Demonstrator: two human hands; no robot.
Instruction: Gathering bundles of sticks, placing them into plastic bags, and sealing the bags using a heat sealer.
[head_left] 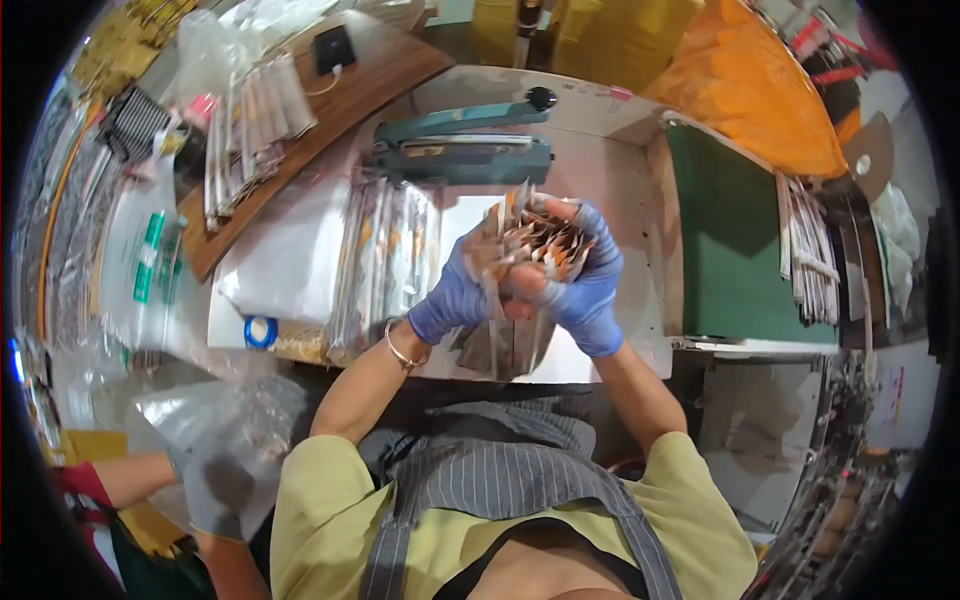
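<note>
Both my hands wear blue-violet gloves with bare fingertips and are closed around a bundle of long, thin packets (pixel 540 243) over the middle of the work surface. My left hand (pixel 452 296) wraps its left side, and my right hand (pixel 595 292) wraps its right. The packets' pointed ends, white, orange and brown, fan upward between my hands, somewhat blurred. Their grey lower lengths hang below my fingers, above a white sheet (pixel 575 365). What is inside the packets I cannot make out. Just left of my left hand lies a stack of clear-wrapped long packets (pixel 385 250).
A teal bar heat sealer (pixel 460 158) stands beyond my hands. Left are a wooden board (pixel 385 75) with a phone (pixel 334 50) and packets, plus a blue tape roll (pixel 260 332). A green panel (pixel 722 230) lies right. At lower left, a co-worker's gloved hand (pixel 218 490) holds a clear bag.
</note>
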